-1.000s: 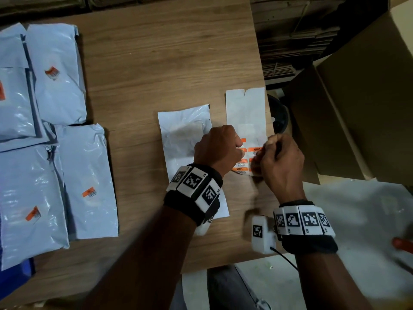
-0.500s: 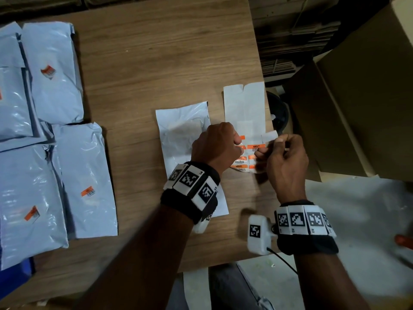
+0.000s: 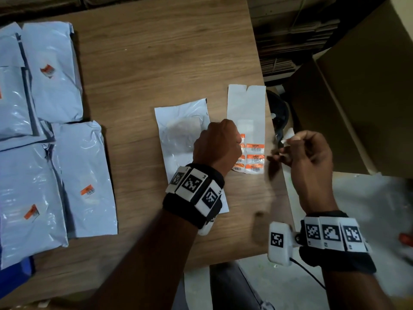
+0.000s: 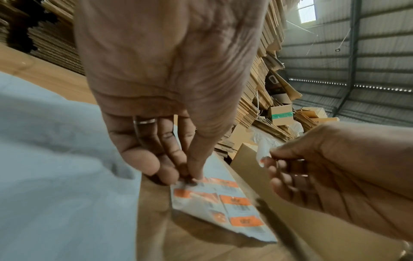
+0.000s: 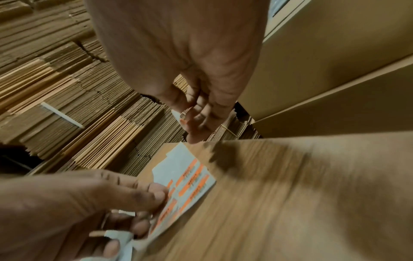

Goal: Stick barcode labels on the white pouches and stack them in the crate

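Observation:
A white label sheet point(image 3: 245, 113) with orange barcode labels lies by the table's right edge. My left hand point(image 3: 218, 144) pinches its left edge with thumb and fingers point(image 4: 190, 176) and holds it down on the table. My right hand point(image 3: 290, 144) is raised just right of the sheet and pinches one peeled barcode label point(image 3: 288, 135) between thumb and fingertips point(image 5: 190, 120). An unlabelled white pouch point(image 3: 181, 135) lies flat left of the sheet, partly under my left wrist. Several labelled pouches point(image 3: 85, 180) lie at the table's left.
A large open cardboard box point(image 3: 357, 97) stands right of the table, close to my right hand. Stacks of flat cardboard point(image 5: 67, 106) fill the area behind the table. A blue object point(image 3: 15, 271) shows at the lower left corner. Bare wood point(image 3: 156, 63) lies beyond the pouch.
My right hand has peeled a label off the sheet and drawn it away to the right and up. My left hand still holds the sheet in place.

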Demonstrator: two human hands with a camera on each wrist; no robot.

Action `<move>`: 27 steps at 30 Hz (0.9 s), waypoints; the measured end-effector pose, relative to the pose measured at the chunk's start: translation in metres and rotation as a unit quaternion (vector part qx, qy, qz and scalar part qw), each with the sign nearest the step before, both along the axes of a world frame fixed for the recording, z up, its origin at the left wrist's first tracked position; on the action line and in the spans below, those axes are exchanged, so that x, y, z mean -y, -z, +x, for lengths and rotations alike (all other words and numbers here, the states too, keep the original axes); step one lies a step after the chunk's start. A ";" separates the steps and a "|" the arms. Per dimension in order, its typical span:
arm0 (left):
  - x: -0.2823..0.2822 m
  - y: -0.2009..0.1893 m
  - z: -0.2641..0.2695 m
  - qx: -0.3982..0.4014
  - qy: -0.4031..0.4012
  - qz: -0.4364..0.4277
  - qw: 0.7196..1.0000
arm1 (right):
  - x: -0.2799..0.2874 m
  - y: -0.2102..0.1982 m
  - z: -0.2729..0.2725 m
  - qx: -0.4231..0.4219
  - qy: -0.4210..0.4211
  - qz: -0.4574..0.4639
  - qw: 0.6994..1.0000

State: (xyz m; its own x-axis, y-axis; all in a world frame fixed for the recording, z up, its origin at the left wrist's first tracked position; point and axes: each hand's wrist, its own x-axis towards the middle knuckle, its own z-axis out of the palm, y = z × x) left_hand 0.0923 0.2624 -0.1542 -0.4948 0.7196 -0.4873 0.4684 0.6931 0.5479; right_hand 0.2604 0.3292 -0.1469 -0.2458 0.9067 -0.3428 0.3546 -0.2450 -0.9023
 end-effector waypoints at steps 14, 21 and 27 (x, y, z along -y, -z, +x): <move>0.052 -0.049 0.005 0.185 -0.134 0.236 0.945 | 0.037 -0.033 -0.018 -0.046 -0.089 0.049 0.994; 0.069 -0.052 0.011 0.236 -0.179 0.242 0.924 | 0.049 -0.036 -0.029 -0.043 -0.125 0.072 0.989; 0.075 -0.051 0.009 0.250 -0.192 0.248 0.916 | 0.056 -0.037 -0.035 -0.018 -0.171 0.106 0.980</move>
